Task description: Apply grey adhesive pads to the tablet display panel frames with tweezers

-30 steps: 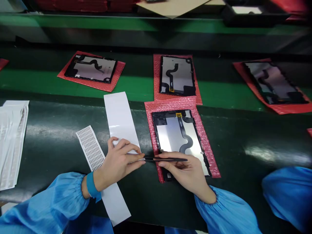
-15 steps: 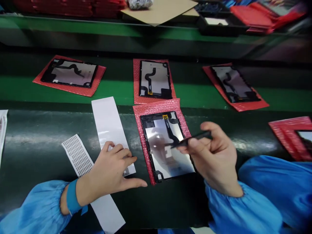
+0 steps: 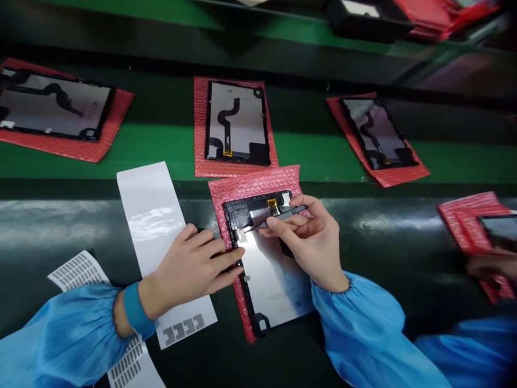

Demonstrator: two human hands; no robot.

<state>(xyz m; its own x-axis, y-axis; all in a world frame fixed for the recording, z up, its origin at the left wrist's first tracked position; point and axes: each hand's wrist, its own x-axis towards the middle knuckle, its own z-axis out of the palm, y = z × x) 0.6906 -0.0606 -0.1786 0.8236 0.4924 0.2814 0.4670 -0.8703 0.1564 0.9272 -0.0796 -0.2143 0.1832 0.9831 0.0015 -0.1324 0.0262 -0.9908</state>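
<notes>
- right hand: closed in a pinch on black tweezers, thumb on one side, fingers on the other; held low and slanted, presumably so that the fine tips can reach the panel's edge without the palm pressing on it.
- left hand: half open, fingers loosely bent, no object seen in its grasp; index finger and thumb, slightly apart, lie at the left edge of the display panel, probably to steady it.
- display panel: back side up on a pink bubble-wrap pouch, near the far edge of the surface; pink shows past the panel's far and left edges. pouch likely cushions it.
- small pale tab: by the tweezer tips, towards the panel's far left corner; cannot tell whether gripped or lying on the panel.
- white strip: left of the pouch, partly under the left hand; grey stickers sit at its near edge, perhaps for easy reach.
- label sheet: under the left sleeve, partly covered.
- beyond the surface's far edge: three more panels on pink pouches, well apart from each other.
- right side: a co-worker's hand, blurred, at another pouch.
</notes>
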